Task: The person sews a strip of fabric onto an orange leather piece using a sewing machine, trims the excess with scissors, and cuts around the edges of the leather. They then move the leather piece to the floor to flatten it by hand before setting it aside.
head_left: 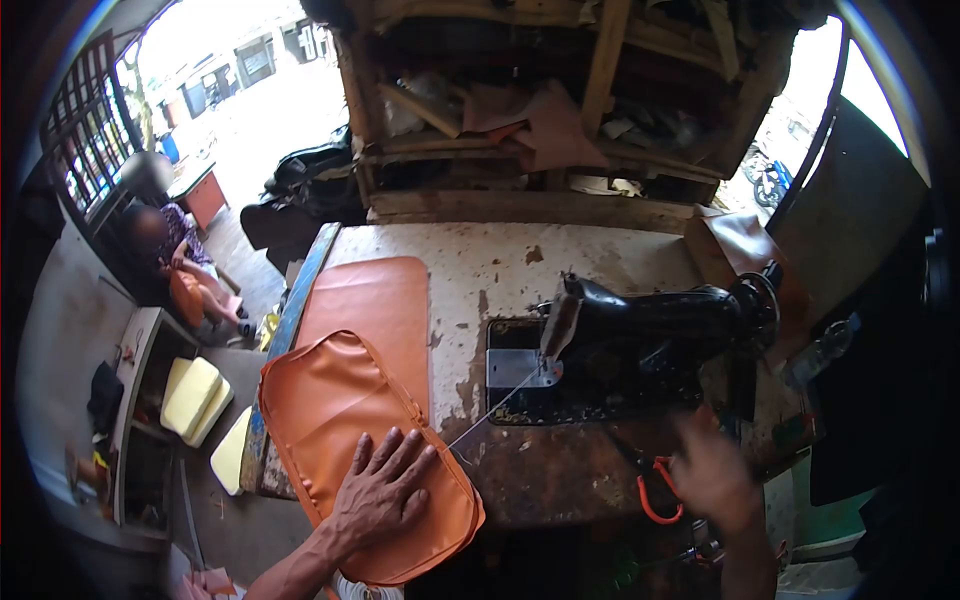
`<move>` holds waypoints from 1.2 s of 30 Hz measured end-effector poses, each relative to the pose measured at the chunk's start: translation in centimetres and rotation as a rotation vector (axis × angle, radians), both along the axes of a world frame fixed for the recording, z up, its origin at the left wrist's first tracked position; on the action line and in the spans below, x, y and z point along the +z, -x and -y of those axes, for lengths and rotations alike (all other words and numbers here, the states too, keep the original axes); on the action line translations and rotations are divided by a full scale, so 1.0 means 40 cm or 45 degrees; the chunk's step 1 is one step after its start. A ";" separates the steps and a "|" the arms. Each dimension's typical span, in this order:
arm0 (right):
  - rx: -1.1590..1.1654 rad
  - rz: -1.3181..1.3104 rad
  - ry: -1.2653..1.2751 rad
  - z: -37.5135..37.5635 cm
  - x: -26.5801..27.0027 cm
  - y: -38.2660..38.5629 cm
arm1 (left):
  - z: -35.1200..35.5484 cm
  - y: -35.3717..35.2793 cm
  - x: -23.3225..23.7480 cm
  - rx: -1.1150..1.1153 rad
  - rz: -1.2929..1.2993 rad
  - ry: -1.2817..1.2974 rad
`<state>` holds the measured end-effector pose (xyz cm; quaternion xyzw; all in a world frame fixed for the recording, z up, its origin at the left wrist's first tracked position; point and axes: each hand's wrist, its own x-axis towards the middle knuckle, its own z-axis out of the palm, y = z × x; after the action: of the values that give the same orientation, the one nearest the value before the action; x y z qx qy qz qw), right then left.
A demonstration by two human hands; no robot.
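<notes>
My left hand [382, 492] lies flat, fingers spread, on a sewn orange leatherette cover [335, 415] with rounded corners and a raised seam along its edge. A thread [490, 412] runs from that cover to the needle area of a black sewing machine [640, 325]. Under the cover's far end is a flat orange leatherette piece [375, 300]. My right hand [715, 470], smeared by motion, is at the table's front edge beside scissors with orange handles [645, 500]. Its fingers are too blurred to make out.
The worn table [470, 250] has a blue left edge. Brown leatherette [740, 245] and a clear plastic bottle [825, 350] lie at the right. Yellow foam pads [192, 395] are at the left, where a person [175, 250] sits. Behind the table stands a wooden shelf [520, 205] with scraps.
</notes>
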<state>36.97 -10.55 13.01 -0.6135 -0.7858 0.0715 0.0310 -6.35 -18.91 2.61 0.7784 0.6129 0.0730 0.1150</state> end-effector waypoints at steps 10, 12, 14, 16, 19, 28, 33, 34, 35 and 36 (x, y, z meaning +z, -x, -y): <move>0.001 -0.469 0.579 0.056 -0.087 0.068 | 0.002 0.017 -0.022 0.051 0.096 -0.127; -0.216 -0.803 0.897 0.062 -0.082 0.137 | 0.002 0.020 -0.016 0.053 0.137 -0.119; -0.448 -1.166 1.208 0.063 -0.091 0.219 | 0.002 0.023 -0.018 0.036 0.124 -0.116; -0.390 -1.278 1.544 0.045 -0.101 0.286 | 0.001 0.027 -0.019 0.035 0.108 -0.123; -0.171 -1.063 1.540 0.020 -0.104 0.371 | 0.001 0.029 -0.020 0.021 0.109 -0.134; -0.293 -1.303 1.279 0.104 -0.145 0.375 | -0.041 0.064 -0.017 -0.265 0.125 -0.107; -0.680 -1.762 1.439 0.222 -0.151 0.322 | -0.124 0.072 0.020 -0.654 0.221 -0.200; -0.575 -1.554 1.456 0.254 -0.130 0.319 | -0.113 0.054 0.040 -0.561 0.156 -0.135; -0.596 -1.551 1.477 0.284 -0.127 0.306 | -0.094 0.032 0.062 -0.467 0.088 -0.069; -0.461 -1.416 1.492 0.311 -0.129 0.289 | -0.052 -0.002 0.085 -0.338 0.188 -0.262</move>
<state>25.41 -22.99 7.87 -0.5225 -0.3803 0.7563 0.1014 -6.25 -16.83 6.01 0.8526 0.4839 0.1765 0.0881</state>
